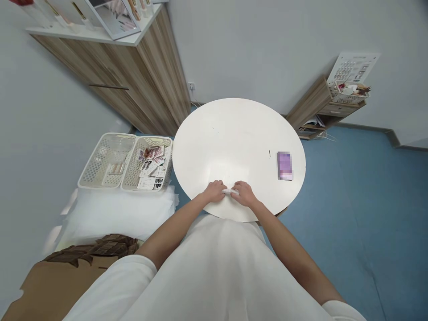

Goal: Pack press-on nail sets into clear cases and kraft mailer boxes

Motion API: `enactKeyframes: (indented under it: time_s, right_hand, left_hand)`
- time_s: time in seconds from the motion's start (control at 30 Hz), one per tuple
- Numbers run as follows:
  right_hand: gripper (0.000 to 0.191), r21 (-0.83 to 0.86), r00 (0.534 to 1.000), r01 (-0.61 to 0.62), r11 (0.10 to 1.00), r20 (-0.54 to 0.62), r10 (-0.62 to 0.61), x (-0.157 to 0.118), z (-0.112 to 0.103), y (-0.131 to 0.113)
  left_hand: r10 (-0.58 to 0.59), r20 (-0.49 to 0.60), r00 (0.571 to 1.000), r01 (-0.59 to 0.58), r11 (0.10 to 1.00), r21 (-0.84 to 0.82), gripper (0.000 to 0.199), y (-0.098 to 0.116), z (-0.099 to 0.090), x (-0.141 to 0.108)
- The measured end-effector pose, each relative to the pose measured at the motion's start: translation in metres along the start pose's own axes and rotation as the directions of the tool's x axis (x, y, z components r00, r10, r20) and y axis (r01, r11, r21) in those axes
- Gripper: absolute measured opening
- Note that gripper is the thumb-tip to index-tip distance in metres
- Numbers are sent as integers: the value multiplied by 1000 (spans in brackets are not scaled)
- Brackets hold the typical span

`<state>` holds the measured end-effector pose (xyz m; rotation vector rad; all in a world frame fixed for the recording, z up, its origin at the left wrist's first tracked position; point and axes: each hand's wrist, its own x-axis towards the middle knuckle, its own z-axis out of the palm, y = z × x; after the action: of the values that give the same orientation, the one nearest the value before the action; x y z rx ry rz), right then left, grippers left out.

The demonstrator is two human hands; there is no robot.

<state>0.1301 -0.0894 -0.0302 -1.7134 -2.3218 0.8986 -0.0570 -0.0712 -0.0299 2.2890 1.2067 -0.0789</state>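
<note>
A small, slim white object (230, 191), like a short roll or tube, lies between my two hands just above the near edge of the round white table (230, 129). Its left end is at the fingertips of my left hand (214, 191), which is closed. The fingers of my right hand (244, 194) are wrapped about its right end. Both hands rest on or close to the tabletop. What the object is made of is too small to tell. To the right on the table is a purple packet or phone-like item (285, 166), blurred by pixels, apart from both hands.
A tiny dark item (269, 153) lies left of the purple one. Two white plastic baskets (125, 162) stand left of the table, one with several printed cards (152, 167). A wooden cabinet (133, 76) rises behind them. A small shelf (321, 107) stands at the back right.
</note>
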Motion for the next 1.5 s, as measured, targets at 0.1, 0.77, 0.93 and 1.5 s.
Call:
enactKeyframes:
  time_s: [0.1, 0.77, 0.93, 1.5]
  right_hand:
    - [26, 113, 994, -80, 990, 83, 71, 12, -10, 4]
    - [44, 349, 863, -394, 850, -176, 473, 22, -5, 37]
    - [60, 691, 755, -466, 553, -15, 655, -8, -2, 31]
    - [62, 760, 713, -416, 500, -68, 698, 7, 10, 18]
  left_hand:
    - [-16, 53, 998, 25, 986, -163, 27, -11, -11, 11]
    - [-460, -293, 838, 360, 870, -336, 36, -45, 0, 11]
    - [-103, -387, 916, 75, 993, -88, 41, -7, 14, 2]
    - [63, -64, 996, -62, 998, 15, 52, 5, 23, 2]
